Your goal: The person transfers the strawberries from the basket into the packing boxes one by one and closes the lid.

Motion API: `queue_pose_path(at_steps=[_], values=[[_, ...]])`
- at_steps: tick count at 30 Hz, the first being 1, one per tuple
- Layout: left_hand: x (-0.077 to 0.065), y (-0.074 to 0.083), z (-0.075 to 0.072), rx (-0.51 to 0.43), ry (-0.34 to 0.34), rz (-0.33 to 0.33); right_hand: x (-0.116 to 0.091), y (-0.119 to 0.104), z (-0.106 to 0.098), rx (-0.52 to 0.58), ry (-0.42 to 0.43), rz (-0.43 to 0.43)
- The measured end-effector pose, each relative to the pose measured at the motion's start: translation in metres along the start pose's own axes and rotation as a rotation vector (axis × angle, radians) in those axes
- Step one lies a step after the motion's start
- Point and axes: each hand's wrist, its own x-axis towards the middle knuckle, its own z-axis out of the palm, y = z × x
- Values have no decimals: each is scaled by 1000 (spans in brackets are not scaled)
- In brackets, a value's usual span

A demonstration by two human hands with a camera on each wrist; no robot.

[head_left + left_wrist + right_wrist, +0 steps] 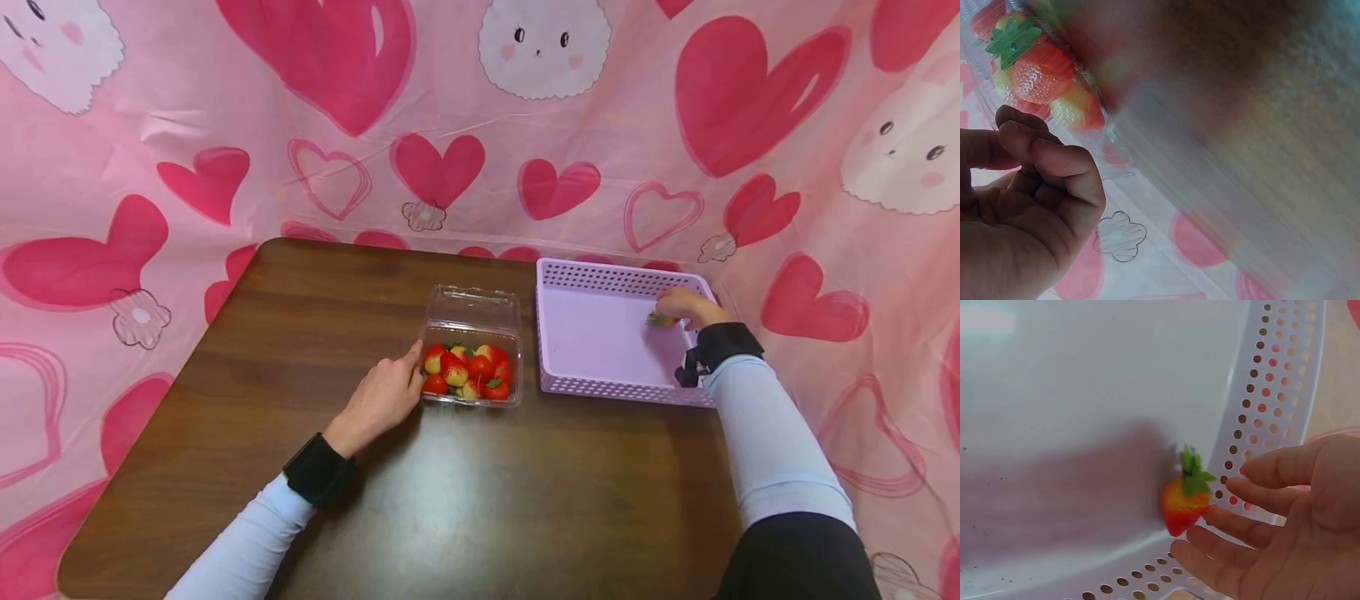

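Note:
A clear plastic clamshell box [474,312] lies with its lid tipped back, full of red and yellowish strawberries [480,367]. At its left side my left hand [382,393] holds the edge; the left wrist view shows curled fingers [1063,159] against the plastic wall. Inside the lilac basket [600,333], over its right end, is my right hand [692,307]. A single strawberry [1182,503] with green leaves sits in the basket's corner, right at the fingertips. Those fingers [1241,525] are loosely spread and not wrapped around it.
The basket has low perforated walls [1266,394] and stands right of the box on a brown wooden table [315,300]. A pink curtain [465,100] printed with hearts hangs around the table's back and sides.

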Motion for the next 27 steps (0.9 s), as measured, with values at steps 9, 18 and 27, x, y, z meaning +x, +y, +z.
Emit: queue_pose_path(at_steps=[9, 18, 27], values=[[0, 0, 0, 11, 2, 5, 0, 0, 0, 52, 54, 42], [0, -1, 0, 15, 8, 5, 4, 5, 7, -16, 79, 28], [0, -1, 1, 16, 12, 6, 9, 5, 9, -26, 115, 12]])
